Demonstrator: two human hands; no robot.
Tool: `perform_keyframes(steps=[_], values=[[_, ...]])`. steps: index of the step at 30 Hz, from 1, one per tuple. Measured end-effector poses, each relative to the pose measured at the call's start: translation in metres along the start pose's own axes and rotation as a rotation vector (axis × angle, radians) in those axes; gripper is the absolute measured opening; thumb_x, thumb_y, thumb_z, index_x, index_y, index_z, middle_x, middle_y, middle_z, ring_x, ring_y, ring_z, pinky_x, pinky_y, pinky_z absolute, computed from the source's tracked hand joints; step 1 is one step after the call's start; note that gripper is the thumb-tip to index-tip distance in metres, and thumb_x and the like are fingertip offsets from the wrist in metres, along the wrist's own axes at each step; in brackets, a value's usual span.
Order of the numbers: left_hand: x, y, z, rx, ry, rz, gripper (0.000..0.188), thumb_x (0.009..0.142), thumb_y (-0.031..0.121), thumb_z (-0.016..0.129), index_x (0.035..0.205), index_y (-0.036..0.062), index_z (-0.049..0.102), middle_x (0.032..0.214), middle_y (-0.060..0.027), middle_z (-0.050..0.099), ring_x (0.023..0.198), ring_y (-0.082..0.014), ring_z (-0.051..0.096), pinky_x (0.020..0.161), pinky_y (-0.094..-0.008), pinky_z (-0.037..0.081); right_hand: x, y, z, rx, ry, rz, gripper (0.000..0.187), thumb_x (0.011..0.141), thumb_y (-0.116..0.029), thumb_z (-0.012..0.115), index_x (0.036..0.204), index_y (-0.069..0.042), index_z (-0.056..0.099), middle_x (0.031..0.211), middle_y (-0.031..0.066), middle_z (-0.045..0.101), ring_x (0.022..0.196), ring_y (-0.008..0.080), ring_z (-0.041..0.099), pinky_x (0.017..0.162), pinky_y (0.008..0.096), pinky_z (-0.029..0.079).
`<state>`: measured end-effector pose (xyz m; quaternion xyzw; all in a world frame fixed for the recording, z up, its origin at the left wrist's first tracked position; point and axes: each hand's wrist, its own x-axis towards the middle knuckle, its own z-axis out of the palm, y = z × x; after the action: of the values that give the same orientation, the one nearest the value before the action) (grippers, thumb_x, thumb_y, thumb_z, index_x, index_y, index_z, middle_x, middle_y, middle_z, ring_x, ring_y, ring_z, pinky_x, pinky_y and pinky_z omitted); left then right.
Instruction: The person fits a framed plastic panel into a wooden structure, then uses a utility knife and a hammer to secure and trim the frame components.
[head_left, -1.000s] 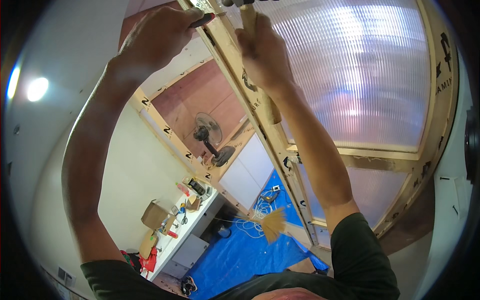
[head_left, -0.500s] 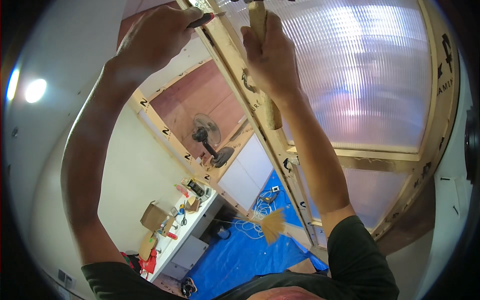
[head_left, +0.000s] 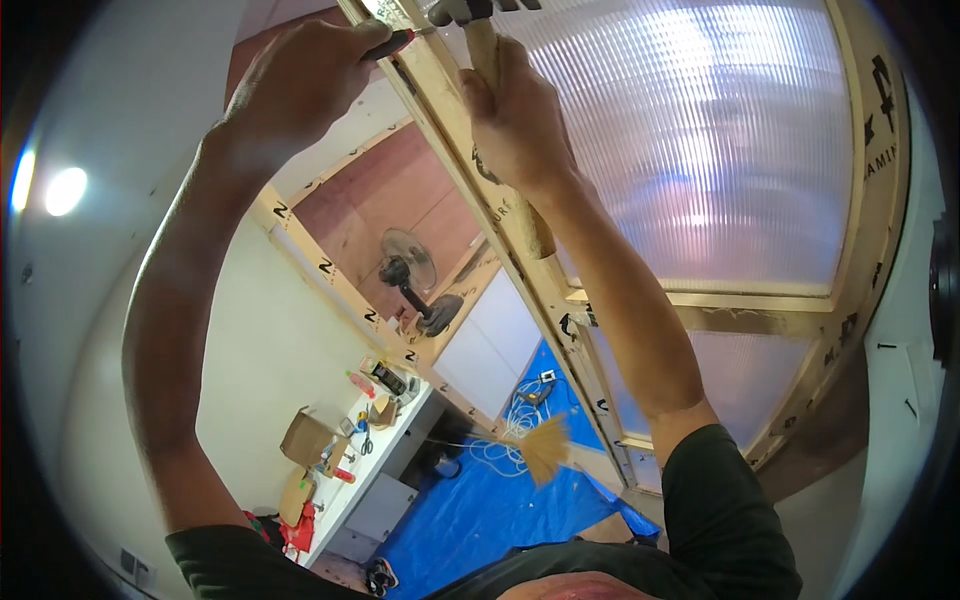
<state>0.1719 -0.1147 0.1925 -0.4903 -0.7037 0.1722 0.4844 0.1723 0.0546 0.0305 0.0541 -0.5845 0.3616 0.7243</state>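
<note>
Raised at the upper left, my left hand [head_left: 310, 80] is closed around the black-and-red handle of a chisel [head_left: 400, 44]. Its thin metal end lies against the upper part of a pale wooden frame [head_left: 450, 125]. Beside it, my right hand [head_left: 525, 125] grips the wooden handle of a claw hammer [head_left: 484, 50]. The hammer's dark head is close to the chisel's metal end, partly cut off by the top edge; whether they touch I cannot tell. The handle's butt shows below my right wrist. Ribbed translucent sheet [head_left: 700, 150] fills the frame.
A standing fan [head_left: 408, 285] is beyond the frame. Down left, a white counter [head_left: 385, 440] bears an open cardboard box [head_left: 308, 438], scissors and bottles. Blue sheeting [head_left: 450, 520] covers the floor, with a straw broom [head_left: 545, 450] and coiled white cable [head_left: 515, 400] over it.
The hammer and my right hand have moved left and slightly down, bringing the hammer's head into view near the chisel. My left hand has shifted slightly left with the view.
</note>
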Motion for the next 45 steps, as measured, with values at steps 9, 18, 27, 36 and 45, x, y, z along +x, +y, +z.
perform_keyframes(steps=[9, 18, 27, 36, 45], values=[[-0.004, 0.0, 0.001, -0.006, 0.06, 0.051, 0.028, 0.098, 0.013, 0.056, 0.121, 0.0067, 0.07, 0.078, -0.0147, 0.07, 0.073, -0.0301, 0.071, 0.074, -0.0486, 0.056, 0.0, -0.004, -0.006, 0.015, -0.065, 0.038, 0.034, 0.102, -0.02, 0.061, 0.125, 0.001, 0.049, 0.102, 0.0327, 0.067, 0.096, 0.0521, 0.067, 0.083, 0.0575, 0.052], [-0.003, -0.009, 0.007, 0.005, 0.134, 0.157, 0.027, 0.098, 0.012, 0.058, 0.122, 0.0047, 0.069, 0.074, -0.0162, 0.068, 0.072, -0.0321, 0.071, 0.073, -0.049, 0.055, 0.0, -0.014, -0.009, 0.026, -0.103, 0.064, 0.033, 0.103, -0.018, 0.059, 0.125, 0.002, 0.047, 0.102, 0.035, 0.066, 0.099, 0.0537, 0.066, 0.085, 0.0585, 0.051], [-0.003, -0.002, 0.003, -0.02, 0.031, 0.011, 0.038, 0.095, 0.007, 0.069, 0.133, 0.0081, 0.066, 0.11, -0.02, 0.074, 0.1, -0.0398, 0.071, 0.086, -0.0475, 0.056, -0.001, -0.001, -0.007, 0.013, -0.065, 0.008, 0.031, 0.103, -0.02, 0.061, 0.121, 0.002, 0.049, 0.095, 0.0311, 0.068, 0.087, 0.0485, 0.069, 0.076, 0.0547, 0.053], [-0.002, -0.002, 0.0, -0.028, 0.042, 0.047, 0.037, 0.096, 0.006, 0.068, 0.132, 0.0081, 0.066, 0.107, -0.0204, 0.073, 0.098, -0.039, 0.072, 0.086, -0.0477, 0.055, 0.007, 0.007, -0.002, -0.051, -0.015, -0.08, 0.035, 0.101, -0.019, 0.062, 0.125, 0.004, 0.05, 0.091, 0.0327, 0.07, 0.09, 0.0524, 0.07, 0.078, 0.056, 0.054], [-0.003, 0.002, -0.001, -0.071, 0.012, -0.025, 0.036, 0.095, 0.008, 0.07, 0.131, 0.0076, 0.066, 0.104, -0.0188, 0.074, 0.097, -0.0382, 0.072, 0.087, -0.0463, 0.055, 0.005, 0.002, -0.008, 0.077, -0.006, -0.012, 0.032, 0.1, -0.024, 0.065, 0.121, -0.002, 0.054, 0.093, 0.0264, 0.072, 0.084, 0.0445, 0.073, 0.075, 0.051, 0.055]])
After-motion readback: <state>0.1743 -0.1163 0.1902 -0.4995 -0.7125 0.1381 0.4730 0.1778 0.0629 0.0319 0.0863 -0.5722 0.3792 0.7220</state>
